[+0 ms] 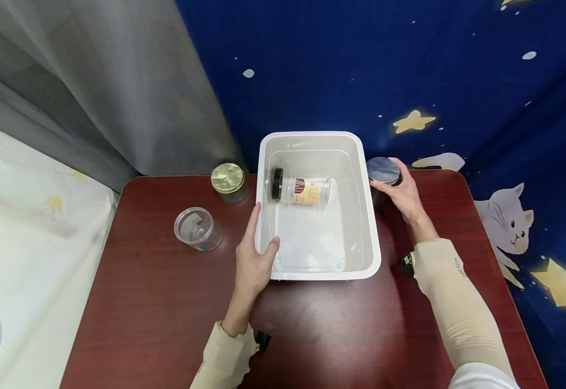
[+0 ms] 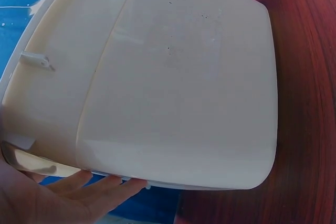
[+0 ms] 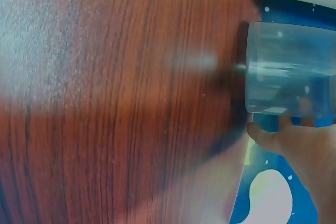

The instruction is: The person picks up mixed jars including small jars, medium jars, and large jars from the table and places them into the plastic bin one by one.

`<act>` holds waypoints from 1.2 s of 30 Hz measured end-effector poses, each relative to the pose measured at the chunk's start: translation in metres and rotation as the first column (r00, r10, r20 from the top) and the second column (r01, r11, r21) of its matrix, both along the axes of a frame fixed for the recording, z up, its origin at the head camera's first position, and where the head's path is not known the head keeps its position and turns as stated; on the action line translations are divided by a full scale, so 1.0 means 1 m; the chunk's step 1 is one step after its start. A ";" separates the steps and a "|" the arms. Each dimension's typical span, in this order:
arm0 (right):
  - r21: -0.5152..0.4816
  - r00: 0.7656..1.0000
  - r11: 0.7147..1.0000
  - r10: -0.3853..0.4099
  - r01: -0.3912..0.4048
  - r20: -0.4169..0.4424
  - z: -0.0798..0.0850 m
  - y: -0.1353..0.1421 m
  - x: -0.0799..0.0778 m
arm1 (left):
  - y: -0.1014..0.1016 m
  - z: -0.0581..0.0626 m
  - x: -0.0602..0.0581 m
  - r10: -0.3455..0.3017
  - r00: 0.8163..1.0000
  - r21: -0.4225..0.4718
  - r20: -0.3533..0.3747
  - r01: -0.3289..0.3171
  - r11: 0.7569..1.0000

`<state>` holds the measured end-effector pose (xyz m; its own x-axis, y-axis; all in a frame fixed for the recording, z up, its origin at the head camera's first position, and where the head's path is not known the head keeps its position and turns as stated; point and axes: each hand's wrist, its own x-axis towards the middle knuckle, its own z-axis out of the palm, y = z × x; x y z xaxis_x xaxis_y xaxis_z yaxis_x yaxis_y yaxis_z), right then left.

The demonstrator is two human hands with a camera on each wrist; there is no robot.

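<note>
A white plastic basin [image 1: 312, 274] stands at the middle of the table's far side, and a clear jar with a black lid [image 1: 304, 191] lies on its side in it. My left hand [image 1: 255, 265] holds the basin's left wall, thumb over the rim and fingers outside; the left wrist view shows the fingers [image 2: 105, 190] against the wall. To the basin's right, my right hand [image 1: 403, 194] grips a clear jar with a silver-grey lid [image 1: 383, 170]. The right wrist view shows this jar's transparent side [image 3: 289, 72] near the table edge.
Left of the basin stand a clear jar with a gold lid [image 1: 228, 181] and, nearer me, a clear jar without a visible lid [image 1: 198, 229]. All are on a dark red wooden table [image 1: 156, 302]. A blue patterned curtain [image 1: 322, 65] hangs right behind the table.
</note>
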<state>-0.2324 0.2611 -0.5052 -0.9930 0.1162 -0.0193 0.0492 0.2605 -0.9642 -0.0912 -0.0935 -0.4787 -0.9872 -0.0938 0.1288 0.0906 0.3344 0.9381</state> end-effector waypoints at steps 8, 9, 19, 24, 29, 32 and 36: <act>-0.050 0.997 0.998 -0.048 0.045 -0.059 0.004 0.004 0.004 | 0.000 -0.001 0.000 0.007 1.000 0.000 0.011 -0.007 1.000; -0.064 0.996 0.997 -0.053 0.048 -0.072 0.004 0.004 0.004 | 0.000 -0.001 0.000 0.009 1.000 -0.004 0.013 -0.008 1.000; -0.015 0.995 0.998 -0.055 0.053 -0.085 0.015 0.003 0.010 | 0.000 0.000 0.001 0.016 1.000 -0.011 0.021 -0.016 1.000; -0.037 0.992 0.997 -0.076 0.073 -0.099 0.019 0.001 0.012 | 0.000 0.001 0.000 0.013 1.000 -0.006 0.017 -0.013 1.000; -0.092 0.987 0.992 -0.101 0.090 -0.123 0.020 0.000 0.014 | 0.001 0.001 0.000 0.009 1.000 0.000 0.009 -0.009 1.000; -0.055 0.986 0.994 -0.102 0.096 -0.129 0.023 -0.001 0.016 | 0.000 0.001 0.000 0.009 1.000 0.002 0.004 -0.009 1.000; 0.044 0.987 0.994 -0.095 0.102 -0.130 0.029 -0.003 0.020 | 0.001 0.000 0.000 0.009 1.000 0.004 0.005 -0.010 1.000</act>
